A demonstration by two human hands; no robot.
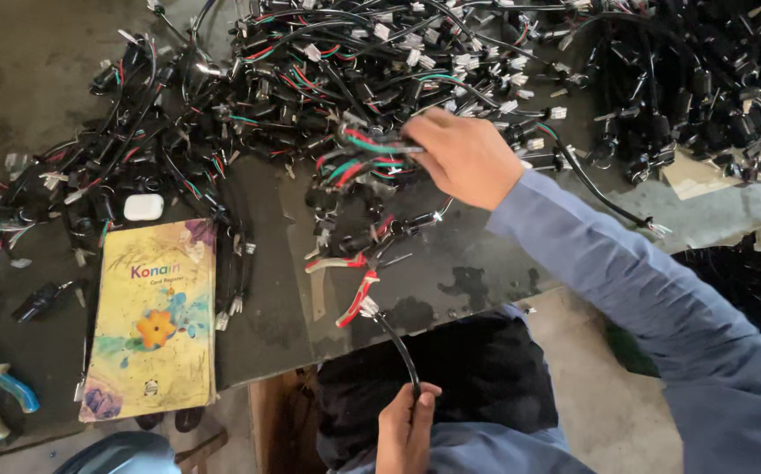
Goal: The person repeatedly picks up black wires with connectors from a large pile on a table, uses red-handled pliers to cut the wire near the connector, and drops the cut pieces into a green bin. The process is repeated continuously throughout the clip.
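Observation:
My right hand [461,156] reaches over the dark worktable [266,316] and grips a bundle of red, green and black wires [365,156] at the edge of a big tangle of black wire harnesses [328,79]. My left hand [407,426] is low at the table's front edge, closed around a black cable [395,342]. That cable runs up to a white connector beside red-handled pliers [351,283] lying on the table. A blue sleeve covers my right arm.
A yellow notebook with a flower cover [152,320] lies at the front left, a small white case [143,207] just above it. Blue-handled pliers [1,399] rest at the far left. More black harnesses [705,79] pile at the right. A black bag sits under the table.

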